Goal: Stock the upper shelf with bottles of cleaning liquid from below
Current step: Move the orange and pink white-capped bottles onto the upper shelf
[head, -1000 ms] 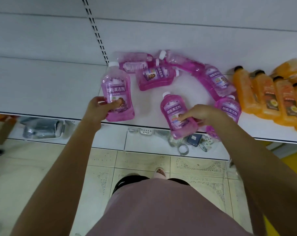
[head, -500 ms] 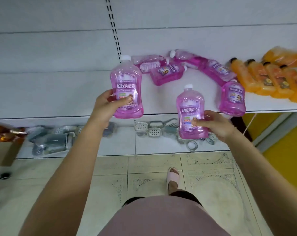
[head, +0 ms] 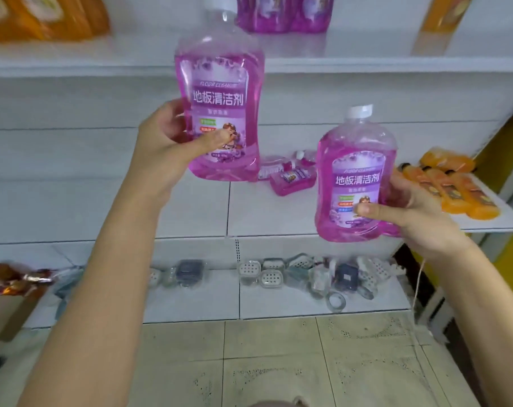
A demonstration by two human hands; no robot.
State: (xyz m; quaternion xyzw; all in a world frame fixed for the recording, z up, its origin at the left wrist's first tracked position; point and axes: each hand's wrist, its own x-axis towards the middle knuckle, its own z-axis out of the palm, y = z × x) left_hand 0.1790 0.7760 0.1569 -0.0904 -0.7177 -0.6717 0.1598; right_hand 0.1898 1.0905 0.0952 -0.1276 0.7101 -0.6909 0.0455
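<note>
**Bottle tally, shelf by shelf**

Held: two purple bottles, the left bottle [head: 220, 69] in the left hand [head: 167, 139] and the right bottle [head: 355, 154] in the right hand [head: 416, 218].

Top shelf [head: 366, 58]: at least two standing purples [head: 278, 13], cut off by the frame edge. There is a blurred orange group [head: 43, 16] at the left, perhaps three, and one lone orange [head: 443, 16] at the right.

Middle shelf [head: 190, 207]: lying purples [head: 292, 179], one clear and about two more blurred behind it. The orange row [head: 455, 192] has four lying side by side, with at least one more behind.

Bottom shelf [head: 190, 304]: a jumble of soap dishes [head: 271, 278]. Three white ones are clear; the rest cannot be counted.
</note>
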